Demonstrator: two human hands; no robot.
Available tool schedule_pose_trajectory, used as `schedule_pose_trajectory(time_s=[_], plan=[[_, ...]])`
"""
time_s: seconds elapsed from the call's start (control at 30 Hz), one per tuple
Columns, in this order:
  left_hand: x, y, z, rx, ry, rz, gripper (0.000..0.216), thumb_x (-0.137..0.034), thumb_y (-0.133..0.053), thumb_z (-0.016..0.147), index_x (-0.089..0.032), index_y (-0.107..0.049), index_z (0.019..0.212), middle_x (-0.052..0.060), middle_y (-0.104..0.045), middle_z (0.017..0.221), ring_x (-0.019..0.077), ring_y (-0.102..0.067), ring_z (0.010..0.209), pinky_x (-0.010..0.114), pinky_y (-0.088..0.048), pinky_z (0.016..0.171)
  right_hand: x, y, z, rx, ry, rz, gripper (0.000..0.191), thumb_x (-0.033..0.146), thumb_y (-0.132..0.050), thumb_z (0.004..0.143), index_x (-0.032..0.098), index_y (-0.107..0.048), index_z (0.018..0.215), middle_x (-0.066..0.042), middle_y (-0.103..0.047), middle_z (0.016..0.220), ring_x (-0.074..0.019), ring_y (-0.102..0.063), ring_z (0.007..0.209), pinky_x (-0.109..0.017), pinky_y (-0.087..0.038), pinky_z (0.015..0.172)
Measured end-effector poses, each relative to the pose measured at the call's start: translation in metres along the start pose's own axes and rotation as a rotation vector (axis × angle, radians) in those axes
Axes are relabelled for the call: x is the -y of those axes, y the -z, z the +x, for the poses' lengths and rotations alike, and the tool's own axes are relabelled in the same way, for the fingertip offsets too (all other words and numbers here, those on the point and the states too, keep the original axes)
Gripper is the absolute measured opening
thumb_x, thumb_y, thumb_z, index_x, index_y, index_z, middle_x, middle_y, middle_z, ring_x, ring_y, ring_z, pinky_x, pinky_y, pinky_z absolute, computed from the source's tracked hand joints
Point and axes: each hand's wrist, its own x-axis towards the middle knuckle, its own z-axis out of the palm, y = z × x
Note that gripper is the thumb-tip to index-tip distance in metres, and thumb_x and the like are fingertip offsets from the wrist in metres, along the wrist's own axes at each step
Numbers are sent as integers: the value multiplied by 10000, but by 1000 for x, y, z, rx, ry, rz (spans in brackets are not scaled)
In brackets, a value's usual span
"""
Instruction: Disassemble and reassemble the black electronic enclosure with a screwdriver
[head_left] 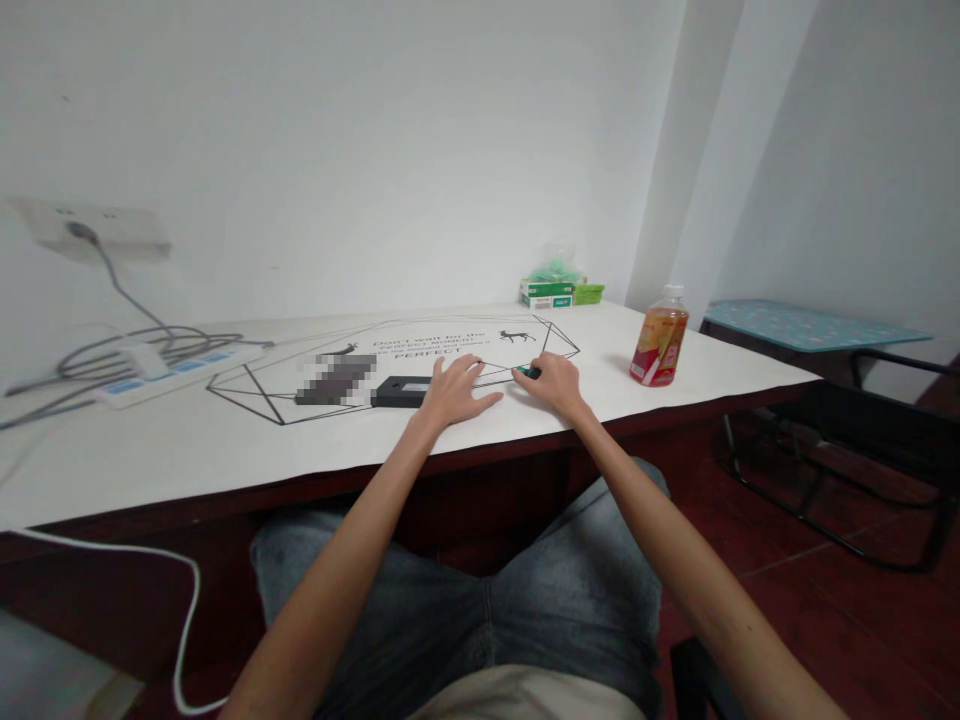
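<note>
My left hand [453, 392] rests on the white tabletop with its fingers spread. Just left of it lies a flat black box [400, 392], whose right end is hidden behind the hand. My right hand [556, 385] is closed, with thumb and fingers pinched on a small dark green object [526, 372]. Most of that object is covered by the fingers, so its kind does not show. Left of the black box is a dark flat item [330, 384], blurred out by pixelation.
A bottle of reddish drink [660, 340] stands upright at the right. Green-and-white boxes [547, 294] sit at the back. A power strip [180, 372] with coiled cables lies at the left. The white table [225, 460] ends close in front of my lap; a black chair [877, 430] stands to the right.
</note>
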Motion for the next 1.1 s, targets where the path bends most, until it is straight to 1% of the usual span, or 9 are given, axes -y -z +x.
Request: schedule_pose_trajectory(time_s=[0.27, 0.47, 0.57, 0.63, 0.7, 0.83, 0.9, 1.0, 1.1], plan=[[2, -3, 0, 30, 4, 13, 607, -598, -565, 914, -254, -590, 1414, 138, -549, 1519, 334, -448, 1442, 601, -182, 1236, -1, 1, 0, -8, -27, -4, 459, 556, -536, 932, 183, -787, 841, -123, -742, 941, -233, -644, 891, -296, -368, 660], [2, -4, 2, 84, 6, 11, 661, -635, -557, 910, -257, -566, 1452, 118, -357, 1657, 370, -222, 1561, 639, -116, 1242, -2, -1, 2, -26, -83, 12, 470, 567, -541, 913, 180, -789, 816, -130, -753, 911, -243, -654, 878, -299, -365, 649], [4, 0, 1, 25, 60, -25, 697, -660, -587, 882, -262, -563, 1454, 122, -395, 1637, 354, -300, 1533, 619, -154, 1239, -2, 0, 2, -37, -90, 27, 469, 575, -547, 900, 184, -783, 794, -127, -758, 897, -243, -655, 867, -297, -349, 637], [11, 6, -2, -2, 95, -74, 714, -679, -576, 880, -271, -551, 1465, 115, -496, 1573, 334, -415, 1470, 589, -220, 1225, -2, 1, 1, -39, -86, 47, 457, 564, -551, 894, 186, -772, 762, -120, -755, 862, -232, -646, 834, -295, -332, 628], [25, 15, -10, 15, 110, -113, 744, -709, -563, 871, -282, -536, 1480, 103, -586, 1495, 330, -497, 1403, 570, -275, 1200, -2, 2, -1, -19, -48, 81, 462, 558, -542, 898, 187, -752, 719, -103, -735, 779, -209, -622, 768, -290, -315, 620], [61, 30, -33, 99, 148, -74, 804, -762, -599, 806, -320, -548, 1476, 86, -577, 1507, 375, -498, 1388, 585, -313, 1164, -1, 5, -5, 70, 121, 152, 496, 564, -535, 891, 183, -676, 606, -36, -612, 589, -147, -507, 625, -273, -279, 595], [73, 35, -43, 171, 197, -16, 779, -757, -565, 828, -313, -563, 1468, 100, -542, 1537, 397, -467, 1409, 608, -311, 1156, 1, 5, -7, 109, 184, 193, 515, 570, -544, 873, 177, -618, 549, -10, -531, 530, -125, -435, 578, -274, -252, 580], [80, 37, -49, 227, 206, 31, 756, -742, -499, 874, -302, -549, 1487, 98, -506, 1565, 378, -446, 1426, 554, -355, 1143, 3, 4, -9, 141, 215, 251, 523, 568, -563, 841, 176, -541, 496, 8, -442, 493, -113, -365, 553, -285, -225, 572], [80, 36, -48, 230, 209, 26, 752, -748, -484, 878, -310, -550, 1485, 74, -521, 1552, 354, -449, 1423, 493, -402, 1118, 6, 5, -10, 156, 209, 255, 505, 552, -581, 818, 180, -510, 484, 13, -413, 493, -111, -339, 551, -290, -216, 571]])
